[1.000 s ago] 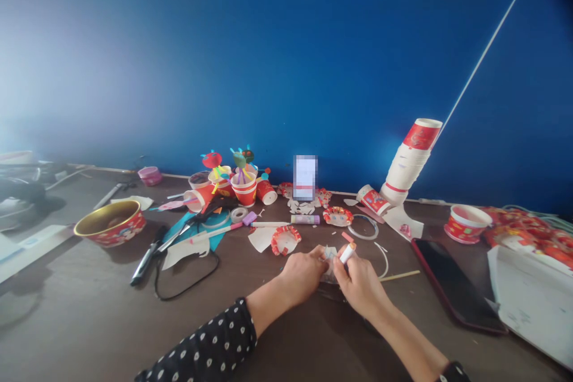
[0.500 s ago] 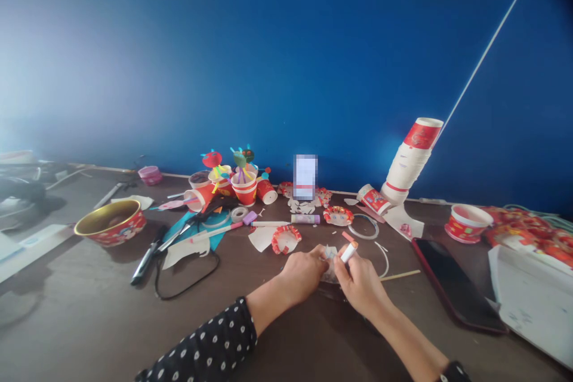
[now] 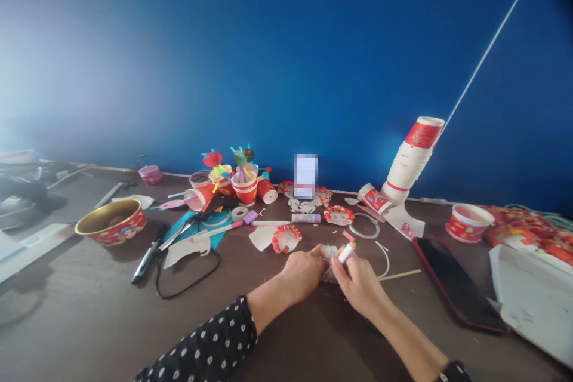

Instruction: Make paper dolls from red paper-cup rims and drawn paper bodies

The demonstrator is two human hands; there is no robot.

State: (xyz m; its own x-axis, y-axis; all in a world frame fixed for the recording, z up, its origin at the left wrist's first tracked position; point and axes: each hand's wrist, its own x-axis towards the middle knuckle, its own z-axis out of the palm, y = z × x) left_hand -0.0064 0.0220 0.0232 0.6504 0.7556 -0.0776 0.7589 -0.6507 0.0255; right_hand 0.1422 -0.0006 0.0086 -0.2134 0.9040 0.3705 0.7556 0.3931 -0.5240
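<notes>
Between my hands, low at the middle of the table, sits a pale slip, thin and whitish with faint bluish marks; whether it is paper or film I can't tell. My left hand pinches its near-left edge between thumb and forefinger, the other fingers curled under, partly hidden. My right hand is closed around a white marker, its orange end tilted up and away from me; the lower end is hidden in my grip, so I can't see whether it touches the slip.

Very little has changed over the last second: both hands have stayed in place and the marker leans much as it did, while the whole view has drifted slightly. I take that to mean this is steady, close work at one spot, still at the same stage.

Just beyond my fingers lies a small salmon-pink piece, perhaps a cap. Past it are two red-edged craft rings, a purple-labelled glue stick and a loop of clear tubing. To my right, a thin wooden stick lies near a dark phone. Farther left are a gold-lined bowl, a box cutter and a sheet of blue paper.
</notes>
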